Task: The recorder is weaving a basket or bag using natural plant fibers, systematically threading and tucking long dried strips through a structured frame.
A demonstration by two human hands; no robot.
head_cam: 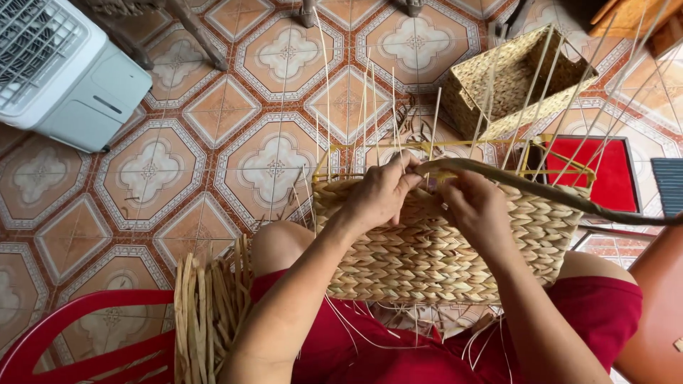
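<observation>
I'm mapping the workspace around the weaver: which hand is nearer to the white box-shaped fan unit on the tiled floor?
Left. The left hand works at the half-woven straw basket's rim, on the side toward the white box-shaped fan unit. The right hand is farther right, away from it.

Two woven baskets (427,249) (512,85), one fan unit (64,71), two hands (384,192) (477,206).

Upright spokes (375,121) fencing basket rim (455,186)

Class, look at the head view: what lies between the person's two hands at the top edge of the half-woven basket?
In the head view, the left hand and right hand pinch a flat fibre strand at the half-woven basket's rim; thin upright stakes stand between them.
</observation>
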